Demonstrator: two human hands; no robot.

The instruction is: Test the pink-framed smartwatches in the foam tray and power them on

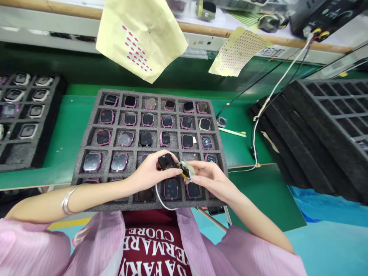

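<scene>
one green counter (71, 126) is spreading across the middle of the frame, and a stack of black foam trays (287, 134) is filling the right side. a grey slotted tray (114, 132) is lying at centre; another foam tray (54, 119) is poking in at the left edge. two yellow sheets (143, 42) are hanging at the top. the left hand (156, 168) and right hand (211, 178) are meeting over the lower middle of the grey slotted tray, where mostly purple-rimmed watches (119, 161) are sitting in the slots. a white cord (161, 201) is looping below the hands, its upper end disappearing behind the left one. at frame centre, the left grip is curling around a black watch-like piece (166, 161), and the right grip is pinching a pale green part (188, 170) just beside it; whether the pieces are joined is not showing clearly.

both pieces are looking small and slick, so a loosening pinch could be dropping one onto a screen below. if something fine is linking them, an uneven pull could be straining it. should the cord be attached, a snag on the tray's edge could be tugging a piece free.
</scene>
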